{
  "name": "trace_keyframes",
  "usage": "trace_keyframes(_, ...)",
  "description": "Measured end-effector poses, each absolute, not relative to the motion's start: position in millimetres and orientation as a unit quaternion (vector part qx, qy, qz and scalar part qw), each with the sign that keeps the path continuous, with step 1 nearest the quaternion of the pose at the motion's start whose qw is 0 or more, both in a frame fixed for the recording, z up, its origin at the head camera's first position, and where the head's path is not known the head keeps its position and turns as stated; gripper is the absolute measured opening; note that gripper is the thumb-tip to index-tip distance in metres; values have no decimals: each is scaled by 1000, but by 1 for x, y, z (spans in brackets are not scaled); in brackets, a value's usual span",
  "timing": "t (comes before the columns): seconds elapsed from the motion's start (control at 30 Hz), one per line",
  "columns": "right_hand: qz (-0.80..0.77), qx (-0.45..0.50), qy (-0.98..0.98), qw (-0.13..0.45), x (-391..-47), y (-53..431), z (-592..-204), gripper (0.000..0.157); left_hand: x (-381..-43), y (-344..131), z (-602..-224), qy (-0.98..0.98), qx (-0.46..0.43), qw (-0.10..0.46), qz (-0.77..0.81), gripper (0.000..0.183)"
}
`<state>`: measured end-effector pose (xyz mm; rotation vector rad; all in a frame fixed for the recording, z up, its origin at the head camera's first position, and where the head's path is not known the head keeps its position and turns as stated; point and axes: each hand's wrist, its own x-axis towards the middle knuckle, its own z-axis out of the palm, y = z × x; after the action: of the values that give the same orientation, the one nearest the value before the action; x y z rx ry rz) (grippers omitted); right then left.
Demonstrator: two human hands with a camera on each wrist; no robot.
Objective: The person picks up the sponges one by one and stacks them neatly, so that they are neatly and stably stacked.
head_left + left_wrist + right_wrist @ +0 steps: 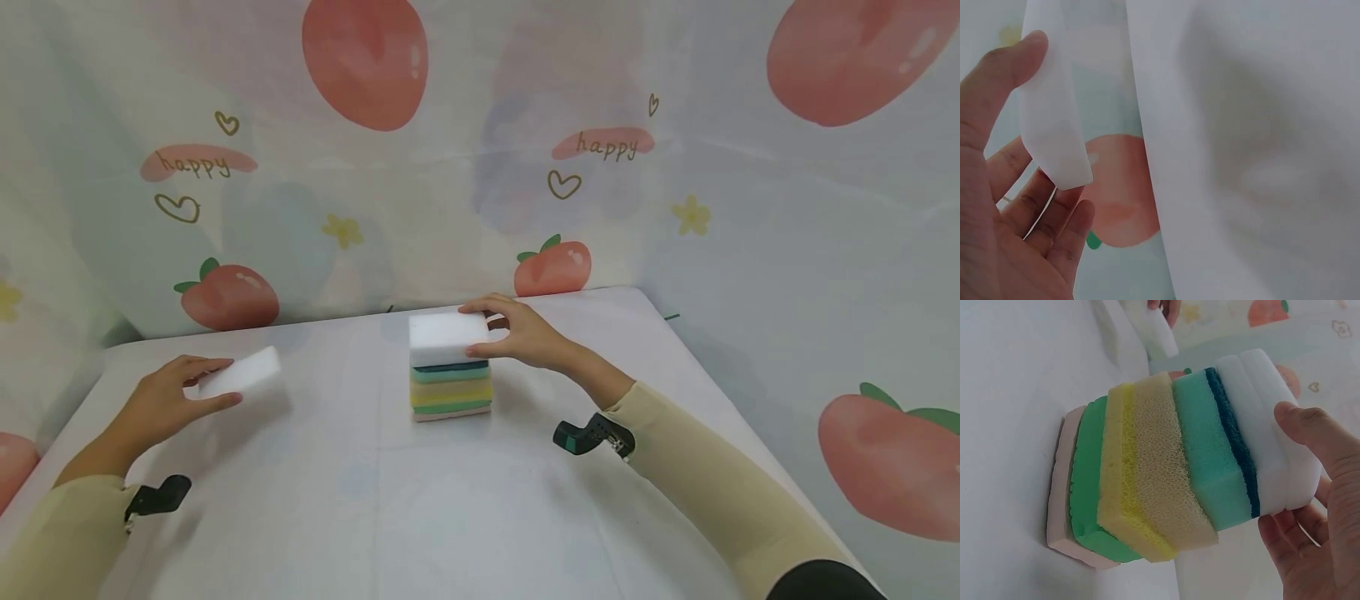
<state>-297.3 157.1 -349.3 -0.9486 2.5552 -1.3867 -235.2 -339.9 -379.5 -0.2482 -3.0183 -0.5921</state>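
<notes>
My left hand (159,410) pinches a white sponge block (251,372) between thumb and fingers, held tilted above the table at the left. In the left wrist view, the thumb lies on one face of that block (1057,119) and the fingers are behind it. My right hand (528,335) grips a white sponge (442,340) at the top of a sponge stack (452,392). The right wrist view shows two white layers, then a teal sponge (1210,450) with a dark blue scouring side, a beige-and-yellow part (1157,437), a green sponge (1091,475) and a pale pink one (1063,487) lowest.
A white cloth covers the table (450,508), with the stack near its back edge. Behind and beside it hangs a curtain (450,183) printed with peaches, hearts and flowers. Dark wrist cameras (159,496) sit at both sleeves.
</notes>
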Motion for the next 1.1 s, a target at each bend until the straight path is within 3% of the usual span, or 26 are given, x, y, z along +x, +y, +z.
trace_keyframes(0.87,-457,-305,834,44,-298,154,-350,61,-258,-299,-346,-971,-127,56,-197,75)
trace_keyframes(1.1,-452,-300,839,47,-273,149,-326,57,-265,-286,-337,-965,-149,56,-207,70)
